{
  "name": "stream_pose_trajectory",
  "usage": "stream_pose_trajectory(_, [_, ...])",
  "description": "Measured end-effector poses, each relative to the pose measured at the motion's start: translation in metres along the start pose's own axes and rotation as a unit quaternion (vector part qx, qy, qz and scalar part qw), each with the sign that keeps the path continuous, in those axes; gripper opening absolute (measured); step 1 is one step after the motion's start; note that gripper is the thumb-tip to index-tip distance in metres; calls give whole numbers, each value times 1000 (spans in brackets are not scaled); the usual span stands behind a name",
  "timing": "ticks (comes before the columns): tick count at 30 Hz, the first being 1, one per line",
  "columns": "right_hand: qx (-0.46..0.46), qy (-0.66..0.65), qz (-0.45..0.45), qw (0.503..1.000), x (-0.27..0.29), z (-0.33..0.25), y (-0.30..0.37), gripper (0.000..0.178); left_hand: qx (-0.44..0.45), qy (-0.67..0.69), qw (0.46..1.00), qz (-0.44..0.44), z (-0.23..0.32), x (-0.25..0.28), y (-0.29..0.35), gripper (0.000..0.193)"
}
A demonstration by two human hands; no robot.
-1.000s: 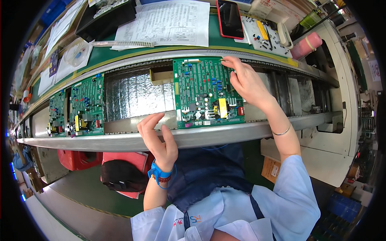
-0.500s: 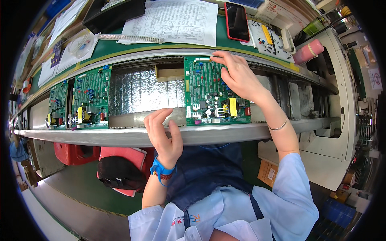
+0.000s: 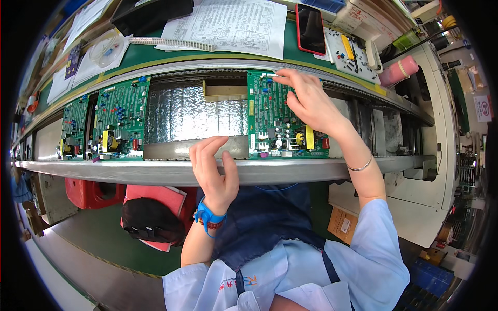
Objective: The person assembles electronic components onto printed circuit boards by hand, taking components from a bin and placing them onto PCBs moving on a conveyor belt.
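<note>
My right hand (image 3: pixel 315 105) reaches over a green circuit board (image 3: pixel 264 115) lying between the rails of a conveyor. Its fingers are apart and slightly bent, with the fingertips at the board's far edge, by a small white part; whether they press on it I cannot tell. The palm hides the board's right side. Yellow, red, blue and black components stand on the board, the larger ones along its near edge. My left hand (image 3: pixel 215 168) hovers around the near metal rail (image 3: pixel 155 173), left of the board. Its fingers are curved and spread, holding nothing.
Two more populated boards, one of them a green board (image 3: pixel 123 119), sit farther left on the conveyor. A brown box (image 3: pixel 224 92) lies between the rails. Beyond the far rail are paper sheets (image 3: pixel 233 26), a red-edged phone (image 3: pixel 310 30), a parts board (image 3: pixel 358 57) and a pink bottle (image 3: pixel 398 71).
The boards have shifted slightly to the right along the conveyor. The right hand now covers a little less of its board. My left hand has hardly moved, and the whole view has shifted slightly.
</note>
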State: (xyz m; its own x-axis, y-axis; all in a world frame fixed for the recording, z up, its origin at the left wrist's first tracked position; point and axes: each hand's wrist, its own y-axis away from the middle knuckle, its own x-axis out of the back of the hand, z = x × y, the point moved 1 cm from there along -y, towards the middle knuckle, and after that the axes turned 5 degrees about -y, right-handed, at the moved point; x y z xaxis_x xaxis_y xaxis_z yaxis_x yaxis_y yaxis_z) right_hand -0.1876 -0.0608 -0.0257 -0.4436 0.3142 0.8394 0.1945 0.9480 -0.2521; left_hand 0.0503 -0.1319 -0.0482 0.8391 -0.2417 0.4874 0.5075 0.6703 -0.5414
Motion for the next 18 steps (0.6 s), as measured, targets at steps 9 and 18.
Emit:
stream_pose_trajectory(9, [-27, -4, -7, 1000, 16, -11, 6, 36, 2, 5, 1000, 0, -2, 2, 0, 26])
stream_pose_trajectory(18, [-100, -9, -27, 995, 35, -10, 28, 42, -1, 1, 1000, 0, -6, 5, 0, 27])
